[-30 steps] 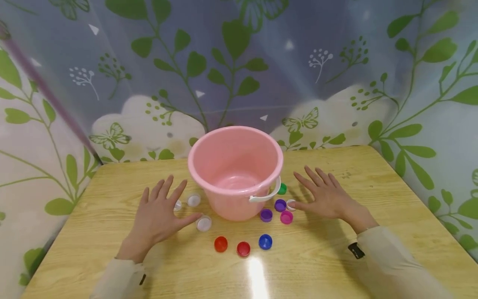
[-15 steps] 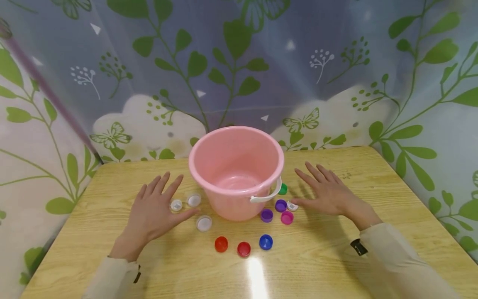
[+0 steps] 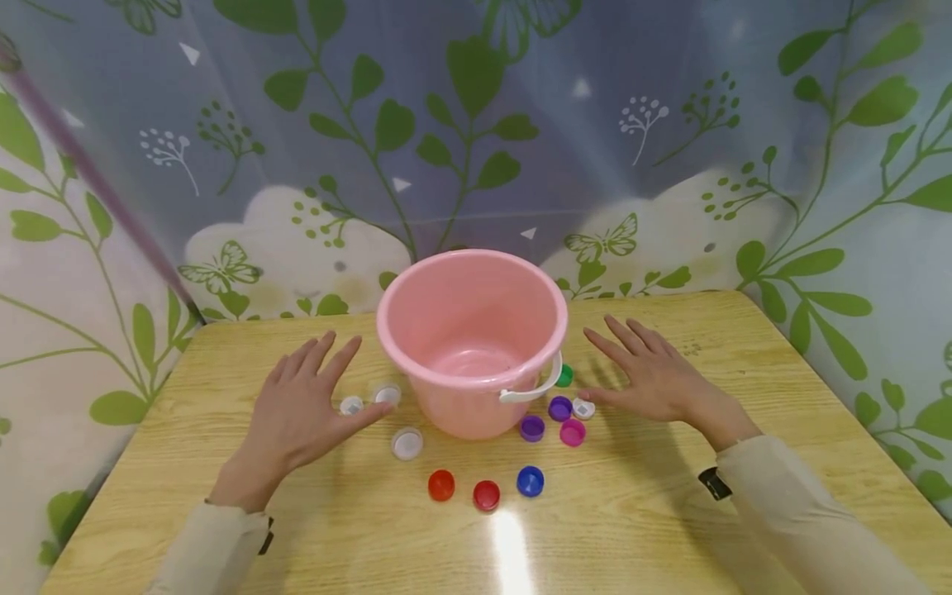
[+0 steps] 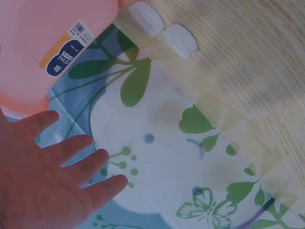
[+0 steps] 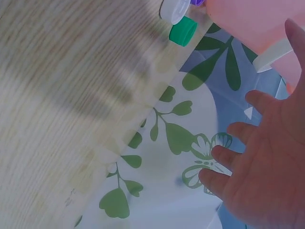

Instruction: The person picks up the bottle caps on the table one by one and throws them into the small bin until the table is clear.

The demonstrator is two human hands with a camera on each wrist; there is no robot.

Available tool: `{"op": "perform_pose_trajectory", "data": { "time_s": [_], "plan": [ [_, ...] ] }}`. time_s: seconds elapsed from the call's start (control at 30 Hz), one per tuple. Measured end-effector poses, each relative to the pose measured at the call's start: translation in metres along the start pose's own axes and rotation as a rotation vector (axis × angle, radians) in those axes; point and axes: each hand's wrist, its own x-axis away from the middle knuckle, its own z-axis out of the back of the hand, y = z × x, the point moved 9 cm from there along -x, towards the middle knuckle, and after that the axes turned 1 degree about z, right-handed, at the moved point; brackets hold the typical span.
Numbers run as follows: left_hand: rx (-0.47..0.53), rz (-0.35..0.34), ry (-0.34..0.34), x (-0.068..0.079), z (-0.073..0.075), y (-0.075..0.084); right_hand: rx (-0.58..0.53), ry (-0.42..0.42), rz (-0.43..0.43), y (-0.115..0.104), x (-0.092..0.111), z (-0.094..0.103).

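Note:
A pink bucket [image 3: 468,413] with a white handle [image 3: 530,392] stands upright on the wooden table. My left hand [image 3: 297,417] hovers to its left, fingers spread and holding nothing; its thumb overlaps a white cap [image 3: 387,394] in the head view. Two more white caps lie close by, one a pale cap [image 3: 406,444]. On the other side my right hand [image 3: 658,384] is spread and holds nothing, its thumb near a small white cap [image 3: 583,408]. Beside that lie two purple caps [image 3: 531,428], a pink cap [image 3: 572,432] and a green cap [image 3: 564,376].
In front of the bucket lie an orange-red cap [image 3: 441,485], a red cap [image 3: 487,495] and a blue cap [image 3: 530,481]. A curtain with leaf prints [image 3: 476,198] hangs behind the table [image 3: 357,529] and at both sides. The left wrist view shows the bucket's label [image 4: 66,50].
My left hand has shifted left and away from me, uncovering more of the white caps. The right hand has risen slightly in the picture. Bucket and caps stay in place.

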Motion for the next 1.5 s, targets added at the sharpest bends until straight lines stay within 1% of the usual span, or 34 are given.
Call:
{"op": "perform_pose_trajectory", "data": {
  "time_s": [0.13, 0.33, 0.5, 0.63, 0.8, 0.93, 0.97, 1.03, 1.2, 1.3, 1.5],
  "plan": [
    [0.015, 0.009, 0.001, -0.002, 0.003, 0.000, -0.002, -0.009, -0.002, 0.000, -0.001, 0.002],
    [0.077, 0.034, 0.004, -0.006, 0.008, 0.000, 0.002, -0.015, -0.004, 0.000, -0.002, 0.004],
    [0.150, 0.069, 0.011, -0.010, 0.011, -0.001, -0.005, -0.007, 0.006, -0.001, -0.004, 0.006],
    [0.210, 0.108, -0.008, -0.015, 0.012, -0.002, -0.012, -0.007, 0.007, -0.002, -0.005, 0.007],
    [0.304, 0.129, -0.002, -0.021, 0.014, -0.003, -0.017, -0.007, 0.011, -0.004, -0.008, 0.009],
    [0.383, 0.129, 0.013, -0.024, 0.016, -0.004, -0.011, 0.008, 0.020, -0.006, -0.009, 0.013],
    [0.413, 0.130, 0.010, -0.025, 0.016, -0.004, -0.008, 0.011, 0.021, -0.006, -0.009, 0.013],
    [0.504, 0.141, -0.002, -0.028, 0.016, -0.003, -0.008, 0.013, 0.021, -0.006, -0.010, 0.014],
    [0.814, 0.203, -0.038, -0.036, 0.017, -0.004, -0.003, 0.011, 0.025, -0.006, -0.012, 0.016],
    [0.963, 0.243, -0.067, -0.039, 0.018, -0.003, 0.004, -0.001, 0.023, -0.005, -0.013, 0.016],
    [1.225, 0.378, -0.116, -0.046, 0.012, -0.003, 0.004, -0.024, 0.017, -0.006, -0.013, 0.014]
  ]
}}
